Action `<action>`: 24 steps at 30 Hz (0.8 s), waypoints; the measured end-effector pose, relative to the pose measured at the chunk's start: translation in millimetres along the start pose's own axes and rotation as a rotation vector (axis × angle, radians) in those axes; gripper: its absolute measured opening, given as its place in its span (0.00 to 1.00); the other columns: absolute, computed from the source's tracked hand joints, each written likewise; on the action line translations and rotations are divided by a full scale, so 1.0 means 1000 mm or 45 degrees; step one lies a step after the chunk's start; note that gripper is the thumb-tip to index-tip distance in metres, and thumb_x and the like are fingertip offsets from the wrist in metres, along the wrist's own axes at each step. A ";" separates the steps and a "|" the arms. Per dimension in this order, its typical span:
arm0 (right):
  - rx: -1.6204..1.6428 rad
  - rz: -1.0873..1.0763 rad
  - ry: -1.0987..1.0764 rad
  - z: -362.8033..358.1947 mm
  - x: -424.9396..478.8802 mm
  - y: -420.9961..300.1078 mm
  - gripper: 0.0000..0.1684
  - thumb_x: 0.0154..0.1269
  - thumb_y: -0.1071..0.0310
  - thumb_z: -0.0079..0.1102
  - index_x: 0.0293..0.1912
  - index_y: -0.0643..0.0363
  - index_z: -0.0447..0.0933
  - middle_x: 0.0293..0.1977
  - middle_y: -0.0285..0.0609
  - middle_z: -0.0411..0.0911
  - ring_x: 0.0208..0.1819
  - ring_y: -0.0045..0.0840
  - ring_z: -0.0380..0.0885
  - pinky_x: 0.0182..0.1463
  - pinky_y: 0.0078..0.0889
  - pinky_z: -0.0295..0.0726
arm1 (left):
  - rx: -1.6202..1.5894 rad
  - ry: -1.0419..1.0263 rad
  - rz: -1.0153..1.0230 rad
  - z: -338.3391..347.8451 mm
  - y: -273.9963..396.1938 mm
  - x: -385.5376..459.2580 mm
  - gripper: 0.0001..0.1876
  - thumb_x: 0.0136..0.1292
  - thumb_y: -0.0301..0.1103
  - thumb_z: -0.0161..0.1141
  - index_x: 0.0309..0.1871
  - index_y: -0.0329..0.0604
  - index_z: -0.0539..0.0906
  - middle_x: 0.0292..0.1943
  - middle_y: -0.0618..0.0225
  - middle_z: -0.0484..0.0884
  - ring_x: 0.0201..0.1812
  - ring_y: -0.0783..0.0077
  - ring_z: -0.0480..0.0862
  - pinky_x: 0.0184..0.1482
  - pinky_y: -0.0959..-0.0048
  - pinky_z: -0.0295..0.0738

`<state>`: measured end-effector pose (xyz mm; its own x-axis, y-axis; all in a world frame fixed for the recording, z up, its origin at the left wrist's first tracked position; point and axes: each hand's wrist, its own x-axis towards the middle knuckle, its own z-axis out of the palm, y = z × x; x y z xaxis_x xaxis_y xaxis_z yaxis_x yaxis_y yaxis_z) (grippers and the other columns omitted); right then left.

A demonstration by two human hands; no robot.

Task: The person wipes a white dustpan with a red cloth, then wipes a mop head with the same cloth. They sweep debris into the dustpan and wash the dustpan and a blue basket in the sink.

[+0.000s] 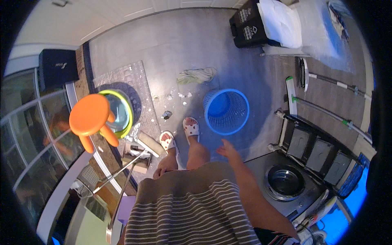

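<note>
My right hand point(226, 149) reaches out over the floor with its fingers apart and nothing in them. Just beyond its fingertips stands a blue plastic mesh wastebasket point(226, 130), its round mouth tipped toward me in the view. At the hem of my striped shirt, my left hand point(160, 172) shows only in part, and its grip is hidden. Past my patterned clogs point(192, 128), small white scraps point(183, 95) and a crumpled silvery piece point(167, 115) lie on the grey floor. A crumpled pale green and white cloth point(197, 75) lies farther off.
At left, an orange stool point(89, 114) partly covers a lime-rimmed basin point(131, 114) holding water. A broom point(151, 144) and a dustpan point(136, 156) are beside my left foot. At right are a flat mop point(291, 96), a washing machine point(260, 167) and a black bin point(249, 29).
</note>
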<state>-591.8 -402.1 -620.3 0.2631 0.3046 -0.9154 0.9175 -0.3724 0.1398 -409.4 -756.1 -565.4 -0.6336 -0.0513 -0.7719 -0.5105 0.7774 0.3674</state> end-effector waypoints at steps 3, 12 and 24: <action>0.424 -0.106 -0.028 0.044 -0.024 -0.025 0.24 0.58 0.56 0.52 0.46 0.65 0.64 0.49 0.52 0.62 0.48 0.37 0.66 0.46 0.47 0.71 | 0.097 0.009 -0.094 0.020 -0.012 0.010 0.30 0.46 0.42 0.61 0.55 0.48 0.67 0.52 0.59 0.66 0.49 0.56 0.69 0.48 0.55 0.66; 1.172 -0.167 -0.345 0.028 0.003 -0.041 0.15 0.60 0.67 0.46 0.43 0.68 0.64 0.35 0.49 0.70 0.32 0.35 0.71 0.46 0.49 0.71 | 0.254 0.280 0.024 0.003 -0.021 0.002 0.33 0.42 0.49 0.61 0.56 0.58 0.67 0.59 0.65 0.60 0.58 0.55 0.61 0.51 0.46 0.60; 0.691 -0.917 -0.218 -0.231 -0.263 0.175 0.17 0.56 0.66 0.56 0.44 0.65 0.72 0.34 0.42 0.76 0.30 0.27 0.74 0.30 0.33 0.74 | -0.751 -0.459 0.386 -0.173 0.247 -0.077 0.28 0.59 0.31 0.53 0.62 0.46 0.57 0.55 0.60 0.62 0.49 0.67 0.72 0.43 0.72 0.74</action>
<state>-431.2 -345.1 -268.3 -0.4051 0.5047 -0.7623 0.5654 -0.5169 -0.6428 -586.7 -668.7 -325.8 -0.6184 0.3985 -0.6774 -0.6347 0.2551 0.7295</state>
